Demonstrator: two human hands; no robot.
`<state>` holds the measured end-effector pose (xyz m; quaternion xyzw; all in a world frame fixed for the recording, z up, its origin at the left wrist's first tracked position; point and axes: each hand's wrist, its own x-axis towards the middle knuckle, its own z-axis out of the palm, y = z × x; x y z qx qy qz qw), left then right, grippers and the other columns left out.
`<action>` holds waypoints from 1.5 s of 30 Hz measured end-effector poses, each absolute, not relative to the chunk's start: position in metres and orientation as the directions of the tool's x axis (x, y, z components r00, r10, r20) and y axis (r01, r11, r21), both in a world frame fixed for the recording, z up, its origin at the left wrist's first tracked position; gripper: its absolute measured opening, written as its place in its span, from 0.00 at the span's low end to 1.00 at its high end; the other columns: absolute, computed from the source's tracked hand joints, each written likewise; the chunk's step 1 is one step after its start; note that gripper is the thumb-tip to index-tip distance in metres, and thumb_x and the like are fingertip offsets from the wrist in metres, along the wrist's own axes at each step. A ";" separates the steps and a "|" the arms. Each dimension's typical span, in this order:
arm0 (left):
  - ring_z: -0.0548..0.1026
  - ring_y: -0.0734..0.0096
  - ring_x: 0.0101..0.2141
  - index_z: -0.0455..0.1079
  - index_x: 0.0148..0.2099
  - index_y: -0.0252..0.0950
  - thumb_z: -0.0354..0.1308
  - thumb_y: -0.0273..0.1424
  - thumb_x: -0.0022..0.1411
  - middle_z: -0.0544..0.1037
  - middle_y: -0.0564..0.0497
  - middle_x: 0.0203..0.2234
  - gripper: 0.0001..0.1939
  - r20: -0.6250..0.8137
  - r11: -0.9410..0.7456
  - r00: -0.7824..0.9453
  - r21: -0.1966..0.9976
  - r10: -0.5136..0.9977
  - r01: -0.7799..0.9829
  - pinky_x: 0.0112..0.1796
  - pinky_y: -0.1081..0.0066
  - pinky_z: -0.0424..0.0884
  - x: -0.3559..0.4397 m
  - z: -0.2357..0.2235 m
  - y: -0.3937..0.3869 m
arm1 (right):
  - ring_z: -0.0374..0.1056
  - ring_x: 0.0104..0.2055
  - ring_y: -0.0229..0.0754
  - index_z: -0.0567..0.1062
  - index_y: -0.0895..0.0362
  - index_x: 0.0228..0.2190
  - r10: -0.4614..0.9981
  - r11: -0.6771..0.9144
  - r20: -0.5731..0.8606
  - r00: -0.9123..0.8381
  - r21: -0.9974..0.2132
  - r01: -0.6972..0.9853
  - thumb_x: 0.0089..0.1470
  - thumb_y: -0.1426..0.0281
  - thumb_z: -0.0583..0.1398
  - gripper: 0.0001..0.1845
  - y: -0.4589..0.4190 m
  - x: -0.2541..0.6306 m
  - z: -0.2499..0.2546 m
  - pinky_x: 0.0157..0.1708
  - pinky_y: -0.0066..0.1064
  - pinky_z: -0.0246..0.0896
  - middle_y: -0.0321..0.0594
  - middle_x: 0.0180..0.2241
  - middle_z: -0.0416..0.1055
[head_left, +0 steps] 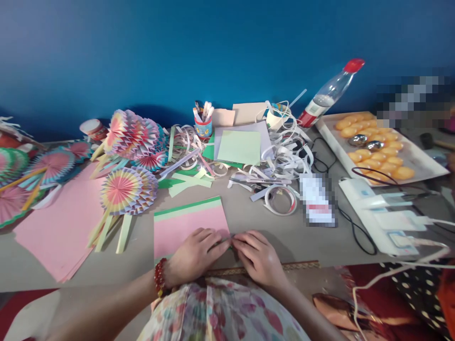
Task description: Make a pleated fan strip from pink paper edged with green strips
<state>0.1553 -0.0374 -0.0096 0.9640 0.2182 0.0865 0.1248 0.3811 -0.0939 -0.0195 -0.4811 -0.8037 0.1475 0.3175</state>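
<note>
A pink sheet of paper (188, 232) with pale green and dark green bands along its far edge lies in front of me. My left hand (199, 251), with a red bead bracelet (160, 278) at the wrist, rests over its near part, fingers bent together. At the sheet's near right corner my right hand (258, 253) meets the left fingertips in a pinch. A small bit of dark green edge shows between the fingertips; the rest of the near edge is hidden beneath the hands.
Folded paper fans (124, 189) and pink sheets (64, 222) lie left. Behind are paper strips (287, 158), a pen cup (204, 129) and green paper (240, 148). To the right are a tape roll (280, 200), bottle (325, 97), tray (327, 128) and power strip (377, 218) with cables.
</note>
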 end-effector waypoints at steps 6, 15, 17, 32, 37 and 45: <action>0.70 0.62 0.49 0.65 0.58 0.36 0.49 0.26 0.71 0.71 0.43 0.53 0.16 0.120 -0.885 0.895 0.250 0.430 0.391 0.48 0.62 0.68 0.153 -0.014 -0.037 | 0.70 0.43 0.43 0.76 0.57 0.47 0.847 0.525 0.398 -0.353 -0.518 0.675 0.61 0.76 0.55 0.15 -0.098 0.384 -0.021 0.44 0.36 0.68 0.44 0.44 0.77; 0.70 0.60 0.48 0.68 0.54 0.35 0.49 0.26 0.70 0.74 0.44 0.48 0.13 0.128 -0.874 0.885 0.273 0.447 0.401 0.47 0.60 0.68 0.150 -0.020 -0.040 | 0.67 0.41 0.43 0.77 0.56 0.46 0.868 0.495 0.354 -0.349 -0.554 0.669 0.61 0.76 0.54 0.15 -0.096 0.384 -0.020 0.42 0.35 0.69 0.44 0.41 0.76; 0.70 0.60 0.47 0.67 0.55 0.35 0.49 0.26 0.70 0.74 0.44 0.47 0.13 0.135 -0.877 0.887 0.276 0.442 0.395 0.48 0.61 0.67 0.149 -0.020 -0.040 | 0.67 0.42 0.43 0.77 0.55 0.45 0.891 0.454 0.323 -0.320 -0.602 0.657 0.62 0.76 0.54 0.14 -0.095 0.383 -0.020 0.42 0.35 0.68 0.44 0.40 0.76; 0.71 0.61 0.44 0.68 0.55 0.36 0.50 0.27 0.71 0.74 0.45 0.42 0.13 0.180 -0.897 0.888 0.226 0.422 0.381 0.44 0.62 0.68 0.151 -0.018 -0.038 | 0.68 0.43 0.44 0.77 0.54 0.41 0.934 0.355 0.259 -0.244 -0.634 0.687 0.63 0.73 0.56 0.09 -0.090 0.379 -0.013 0.43 0.36 0.67 0.44 0.40 0.75; 0.71 0.61 0.45 0.64 0.61 0.35 0.47 0.27 0.72 0.74 0.43 0.44 0.18 0.147 -0.896 0.896 0.222 0.420 0.384 0.46 0.61 0.68 0.151 -0.018 -0.039 | 0.68 0.44 0.44 0.78 0.54 0.44 0.902 0.430 0.303 -0.307 -0.572 0.698 0.62 0.75 0.55 0.13 -0.094 0.383 -0.018 0.45 0.37 0.68 0.44 0.43 0.75; 0.72 0.61 0.45 0.67 0.56 0.34 0.50 0.27 0.71 0.74 0.45 0.45 0.14 0.153 -0.896 0.891 0.200 0.428 0.396 0.45 0.62 0.67 0.153 -0.015 -0.039 | 0.68 0.42 0.43 0.77 0.55 0.45 0.893 0.446 0.330 -0.305 -0.565 0.694 0.62 0.76 0.55 0.14 -0.097 0.386 -0.017 0.43 0.35 0.70 0.43 0.41 0.76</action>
